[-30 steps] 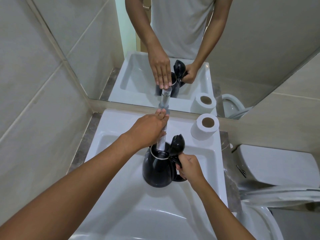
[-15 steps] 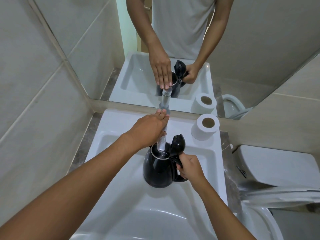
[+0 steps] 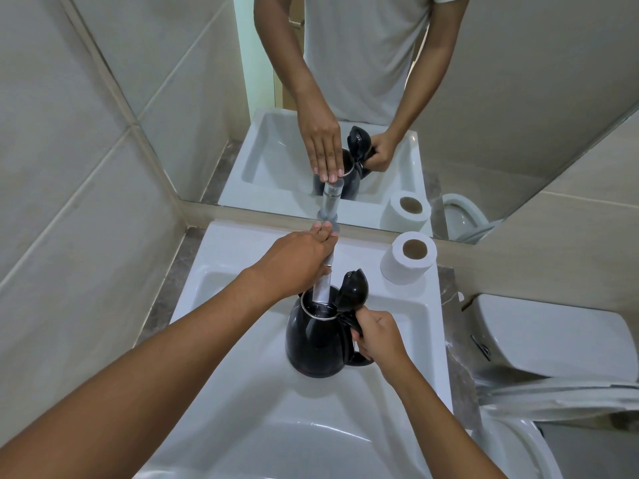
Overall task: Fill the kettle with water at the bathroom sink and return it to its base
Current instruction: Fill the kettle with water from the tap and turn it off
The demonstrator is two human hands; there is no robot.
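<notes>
Almost nothing has changed over the last second, so filling is probably ongoing. The sink (image 3: 242, 392) lies beneath both hands. The black kettle (image 3: 316, 344), lid up, hangs in the right hand (image 3: 378, 335), fingers closed round its handle; its water level is hidden. The left hand (image 3: 297, 261) rests flat on the tap (image 3: 323, 288), gripping nothing visible.

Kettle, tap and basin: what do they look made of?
Kettle: glossy black body, plastic or coated metal, can't tell; bright metal rim at the mouth.
Tap: polished metal, probably chrome, mirror-like sheen.
Basin: glazed white ceramic by its look, smooth with soft highlights.
</notes>
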